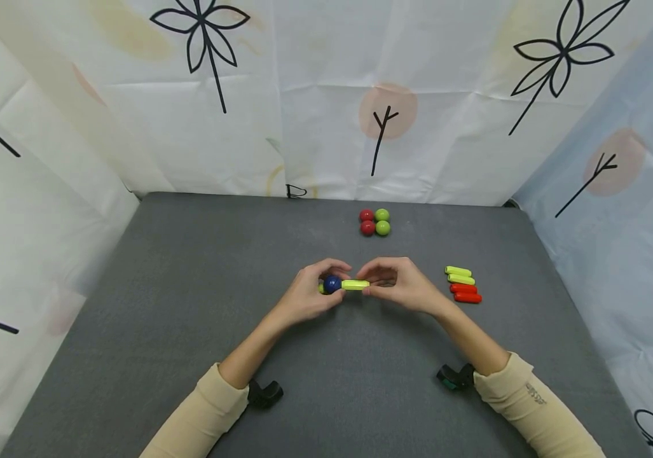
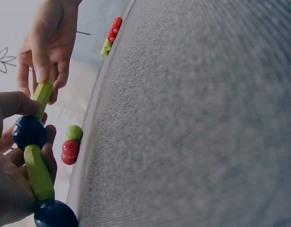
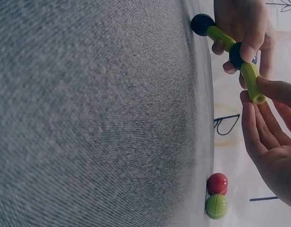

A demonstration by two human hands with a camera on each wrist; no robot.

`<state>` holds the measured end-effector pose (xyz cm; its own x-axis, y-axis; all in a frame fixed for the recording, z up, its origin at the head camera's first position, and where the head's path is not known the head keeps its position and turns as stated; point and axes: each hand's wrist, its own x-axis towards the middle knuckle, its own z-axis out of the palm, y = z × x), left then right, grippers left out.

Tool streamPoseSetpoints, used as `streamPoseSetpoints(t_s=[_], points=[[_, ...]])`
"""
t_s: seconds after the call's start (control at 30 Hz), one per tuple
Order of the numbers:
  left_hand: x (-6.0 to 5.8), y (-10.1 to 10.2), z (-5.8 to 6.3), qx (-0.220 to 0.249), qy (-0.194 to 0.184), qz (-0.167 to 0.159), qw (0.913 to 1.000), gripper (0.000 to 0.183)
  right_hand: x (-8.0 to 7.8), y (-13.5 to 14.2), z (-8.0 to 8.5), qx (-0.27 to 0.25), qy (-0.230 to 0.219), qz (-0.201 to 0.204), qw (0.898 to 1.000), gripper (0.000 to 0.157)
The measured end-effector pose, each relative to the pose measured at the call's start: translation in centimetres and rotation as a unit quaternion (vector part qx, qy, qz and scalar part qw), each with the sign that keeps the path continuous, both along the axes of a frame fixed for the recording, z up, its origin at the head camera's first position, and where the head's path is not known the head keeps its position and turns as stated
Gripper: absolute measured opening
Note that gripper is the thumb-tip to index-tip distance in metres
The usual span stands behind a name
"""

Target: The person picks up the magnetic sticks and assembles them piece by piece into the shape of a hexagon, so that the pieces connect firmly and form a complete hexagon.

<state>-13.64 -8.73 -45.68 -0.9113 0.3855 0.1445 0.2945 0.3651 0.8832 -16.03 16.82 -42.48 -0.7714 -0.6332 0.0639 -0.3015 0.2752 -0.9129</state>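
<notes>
Between both hands is a joined chain of magnetic-looking toy rods and balls. My left hand (image 1: pixel 307 294) grips it around one dark blue ball (image 1: pixel 332 284), its thumb over the ball. From that ball a yellow-green hexagonal rod (image 1: pixel 355 285) points toward my right hand (image 1: pixel 399 284), which pinches the rod's free end between thumb and fingers. In the left wrist view a second yellow-green rod (image 2: pixel 39 172) runs from the held ball to another blue ball (image 2: pixel 55 213); my left hand mostly hides that part in the head view.
Beyond the hands, two red balls (image 1: pixel 367 228) and two green balls (image 1: pixel 382 228) sit grouped on the grey table (image 1: pixel 200 254). To the right lie two yellow-green rods (image 1: pixel 460 278) and two red rods (image 1: pixel 467 297). Patterned white cloth (image 1: pixel 326 140) walls the table's back and sides.
</notes>
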Motion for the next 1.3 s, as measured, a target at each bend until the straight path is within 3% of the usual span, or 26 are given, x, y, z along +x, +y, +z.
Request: streamPoseSetpoints(t_s=[0.3,0.5,0.93,1.1,1.3], points=[[-0.1,-0.1,-0.3,0.008,0.003,0.036,0.9993,0.036,-0.8,0.6,0.2,-0.009,-0.01,-0.005,1.0,0.029],[-0.2,-0.2,-0.1,0.01,0.004,0.044,0.999,0.036,-2.6,1.2,0.6,-0.006,-0.017,-0.037,0.999,0.029],[-0.2,-0.3,-0.3,-0.004,0.026,0.008,0.9996,0.032,-9.0,0.8,-0.1,0.052,0.007,-0.141,0.989,0.038],[-0.1,-0.2,-0.3,-0.002,0.033,-0.002,0.9994,0.034,-10.3,0.2,-0.6,0.1,0.027,-0.153,0.983,0.04],[-0.1,-0.3,-0.3,0.004,0.03,-0.001,0.9995,0.035,-10.8,-0.3,-1.3,0.12,0.035,-0.152,0.98,0.04]])
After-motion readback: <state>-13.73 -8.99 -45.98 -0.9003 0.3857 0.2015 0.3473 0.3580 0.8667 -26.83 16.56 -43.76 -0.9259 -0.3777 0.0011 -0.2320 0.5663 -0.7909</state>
